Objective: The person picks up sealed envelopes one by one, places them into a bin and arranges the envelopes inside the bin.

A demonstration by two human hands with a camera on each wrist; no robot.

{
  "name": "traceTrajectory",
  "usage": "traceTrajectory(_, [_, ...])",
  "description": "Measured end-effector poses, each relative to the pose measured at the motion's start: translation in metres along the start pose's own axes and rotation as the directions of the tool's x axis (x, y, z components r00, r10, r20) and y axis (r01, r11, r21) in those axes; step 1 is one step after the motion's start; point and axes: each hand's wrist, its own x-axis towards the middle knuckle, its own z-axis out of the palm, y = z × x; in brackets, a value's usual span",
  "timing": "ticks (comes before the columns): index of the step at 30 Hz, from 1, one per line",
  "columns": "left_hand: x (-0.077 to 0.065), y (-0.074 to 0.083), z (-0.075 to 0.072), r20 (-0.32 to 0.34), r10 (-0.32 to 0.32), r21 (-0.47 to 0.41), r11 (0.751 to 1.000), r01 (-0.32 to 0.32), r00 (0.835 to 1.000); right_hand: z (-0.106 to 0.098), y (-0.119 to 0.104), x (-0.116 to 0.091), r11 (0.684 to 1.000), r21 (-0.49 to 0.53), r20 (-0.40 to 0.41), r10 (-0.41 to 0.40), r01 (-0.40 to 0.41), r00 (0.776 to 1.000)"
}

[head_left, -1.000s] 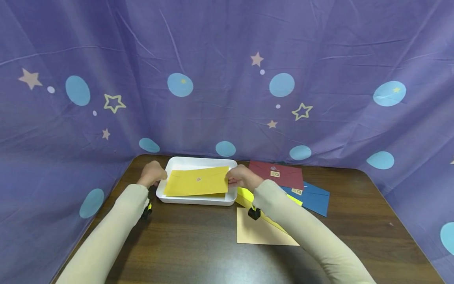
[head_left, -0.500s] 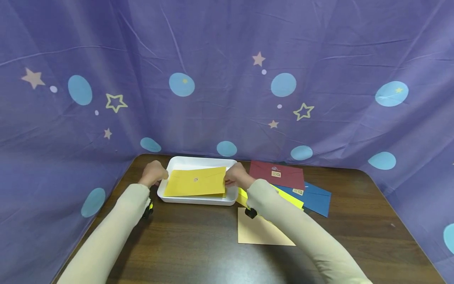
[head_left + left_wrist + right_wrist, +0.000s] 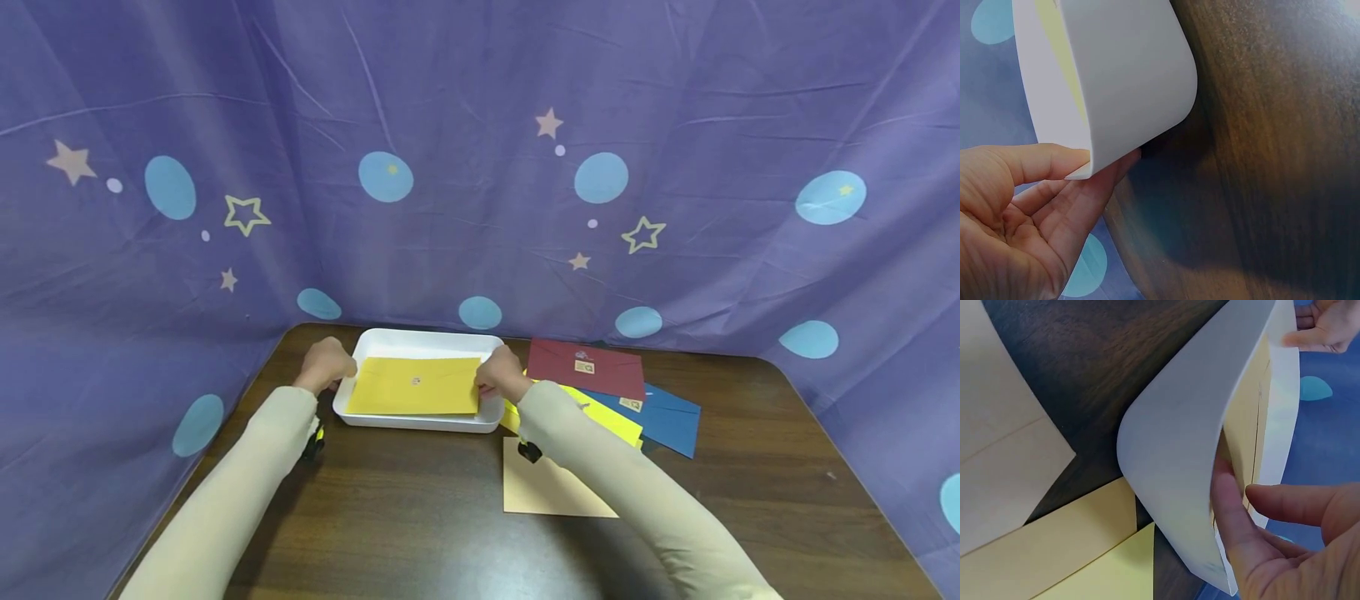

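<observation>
A white tray (image 3: 420, 423) sits near the table's back edge, with a yellow envelope (image 3: 415, 387) lying in it, a small seal at its middle. My left hand (image 3: 326, 364) grips the tray's left rim. In the left wrist view its thumb (image 3: 1054, 161) is inside the wall and the other fingers are outside and beneath. At the tray's right end, my right hand (image 3: 502, 372) pinches the envelope's short edge. The right wrist view shows the index finger (image 3: 1229, 500) between the envelope and the tray wall, the thumb on the other side.
Right of the tray lie a dark red envelope (image 3: 600, 372), a blue envelope (image 3: 669, 417), bright yellow ones (image 3: 611, 419) and a cream envelope (image 3: 551, 492), partly overlapping. My right sleeve (image 3: 607, 467) crosses above some of them. A purple patterned curtain (image 3: 480, 208) hangs behind the wooden table (image 3: 405, 508).
The yellow envelope's right end has come down and lies flatter in the tray. My right hand has lowered and shifted slightly left. My left hand stays on the rim.
</observation>
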Motion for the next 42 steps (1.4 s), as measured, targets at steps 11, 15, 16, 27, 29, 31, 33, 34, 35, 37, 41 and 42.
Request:
traceTrajectory(11, [-0.003,0.002,0.001,0.006,0.006,-0.002,1.0,-0.006,1.0,0.0,0.002,0.001,0.992,-0.126,0.012,-0.026,0.028,1.0])
traceTrajectory(15, [-0.005,0.003,0.0,0.005,0.01,-0.007,1.0,-0.01,1.0,0.0,0.001,-0.001,0.983,-0.177,0.028,-0.039,0.044,0.999])
traceTrajectory(16, [-0.005,0.003,0.0,0.005,0.012,-0.007,1.0,-0.011,1.0,-0.001,0.001,-0.002,0.98,-0.191,0.032,-0.044,0.049,0.999])
traceTrajectory(27, [-0.004,0.002,-0.001,0.005,0.022,0.001,1.0,-0.022,1.0,0.0,0.003,-0.009,0.97,-0.227,0.039,-0.082,0.088,0.996])
traceTrajectory(29, [-0.004,0.002,-0.001,0.005,0.023,0.003,1.0,-0.023,1.0,0.0,0.003,-0.01,0.97,-0.226,0.04,-0.082,0.089,0.996])
traceTrajectory(31, [-0.005,0.002,-0.001,0.004,0.026,0.006,1.0,-0.026,1.0,0.0,0.002,-0.011,0.97,-0.227,0.042,-0.082,0.09,0.996])
traceTrajectory(33, [-0.005,0.002,-0.002,0.003,0.027,0.009,1.0,-0.027,1.0,-0.001,0.002,-0.012,0.968,-0.235,0.043,-0.084,0.092,0.996])
traceTrajectory(34, [-0.005,0.002,-0.002,0.003,0.026,0.011,1.0,-0.026,1.0,-0.001,0.002,-0.012,0.966,-0.239,0.044,-0.085,0.093,0.995])
traceTrajectory(35, [-0.005,0.002,-0.002,0.003,0.026,0.012,1.0,-0.026,1.0,-0.001,0.002,-0.013,0.965,-0.244,0.045,-0.086,0.094,0.995])
traceTrajectory(37, [-0.005,0.002,-0.001,0.002,0.025,0.012,1.0,-0.025,1.0,-0.002,0.001,-0.012,0.964,-0.251,0.048,-0.084,0.093,0.995])
traceTrajectory(41, [-0.005,0.002,-0.001,0.002,0.022,0.007,1.0,-0.022,1.0,-0.003,0.001,-0.009,0.968,-0.236,0.052,-0.07,0.08,0.996])
traceTrajectory(42, [-0.005,0.002,-0.001,0.001,0.021,0.006,1.0,-0.021,1.0,-0.003,0.001,-0.008,0.969,-0.234,0.054,-0.064,0.075,0.996])
